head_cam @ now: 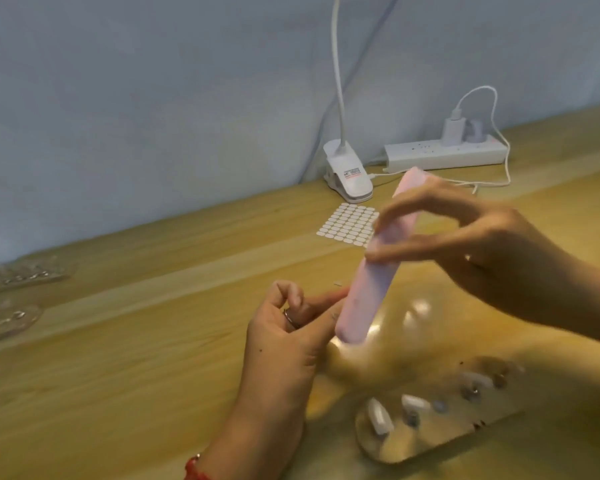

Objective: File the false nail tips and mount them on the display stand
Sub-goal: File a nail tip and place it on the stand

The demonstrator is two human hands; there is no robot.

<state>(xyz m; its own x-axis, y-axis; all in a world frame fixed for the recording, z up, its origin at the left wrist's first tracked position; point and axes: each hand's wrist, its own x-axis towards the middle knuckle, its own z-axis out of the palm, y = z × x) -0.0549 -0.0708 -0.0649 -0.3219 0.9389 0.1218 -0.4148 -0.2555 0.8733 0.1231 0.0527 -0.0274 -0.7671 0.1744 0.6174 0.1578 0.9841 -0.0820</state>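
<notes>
My right hand [471, 244] pinches a long pink nail file block [368, 289] near its upper half, holding it tilted above the table. My left hand [291, 334] pinches something small between thumb and fingers against the file's lower end; the nail tip itself is hidden by my fingers. A clear display stand [440, 431] lies at the lower right, with two pale nail tips [380, 415] mounted on its pegs and other pegs bare.
A sheet of white adhesive dots [347, 225] lies beyond the file. Behind it stand a white clip lamp [349, 178] and a power strip [444, 155] with a charger and cable. Clear plastic trays [18, 296] sit at the far left.
</notes>
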